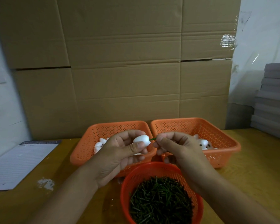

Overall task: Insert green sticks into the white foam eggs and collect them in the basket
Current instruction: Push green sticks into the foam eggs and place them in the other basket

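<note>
White lined paper (18,164) lies at the table's (257,167) left edge, with a dark header strip whose print is too blurred to read. Near it a patch of white crumbs (45,183) marks the wood. Next comes the left basket (87,147), orange and perforated, with foam eggs (99,145) showing inside behind the left hand (120,156). That hand pinches an egg (141,139) between thumb and curled fingers, raised over the basket's near right corner. A green stick (152,139) pokes from the egg's right end, and the right hand (178,149) pinches the stick's other end with thumb and forefinger, so only a short piece shows between the two hands. Below them, nearest the camera, a round red basket (128,183) is heaped with green sticks (160,202). Behind the right hand sits the right basket (217,131), also orange, holding more white pieces (204,143); whether they carry sticks cannot be told. Flattened cardboard (120,62) stands along the back of the table, with a strip of clear tape (228,40) at its right edge. Grey boards (273,101) are stacked at far right
</note>
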The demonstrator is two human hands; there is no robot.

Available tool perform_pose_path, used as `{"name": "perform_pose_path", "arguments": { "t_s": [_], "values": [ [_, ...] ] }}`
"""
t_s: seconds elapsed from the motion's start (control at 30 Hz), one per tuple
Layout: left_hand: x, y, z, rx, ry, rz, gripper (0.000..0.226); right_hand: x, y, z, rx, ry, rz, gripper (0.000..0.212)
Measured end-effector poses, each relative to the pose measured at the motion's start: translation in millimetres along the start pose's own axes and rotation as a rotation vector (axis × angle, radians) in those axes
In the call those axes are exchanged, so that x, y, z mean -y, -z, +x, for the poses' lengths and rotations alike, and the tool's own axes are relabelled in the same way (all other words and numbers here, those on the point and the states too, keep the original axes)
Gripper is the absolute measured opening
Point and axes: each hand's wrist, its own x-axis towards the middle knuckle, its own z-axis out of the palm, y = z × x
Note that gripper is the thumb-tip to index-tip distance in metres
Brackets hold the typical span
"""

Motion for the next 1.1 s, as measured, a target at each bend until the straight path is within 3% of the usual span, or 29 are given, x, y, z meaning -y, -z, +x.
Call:
{"name": "perform_pose_path", "arguments": {
  "t_s": [0.57,0.77,1.1],
  "values": [
    [2,2,1,-0.018,-0.002,0.071,0.035,-6,-3,-2,0.043,-0.03,-0.031,0.018],
    [-1,-2,1,-0.091,-0.055,0.073,0.06,-11,-5,-1,0.106,-0.087,-0.112,0.013],
    [1,-6,0,-0.111,-0.081,0.171,0.043,-16,-8,-4,0.129,-0.082,-0.136,0.011]
  ]
}}
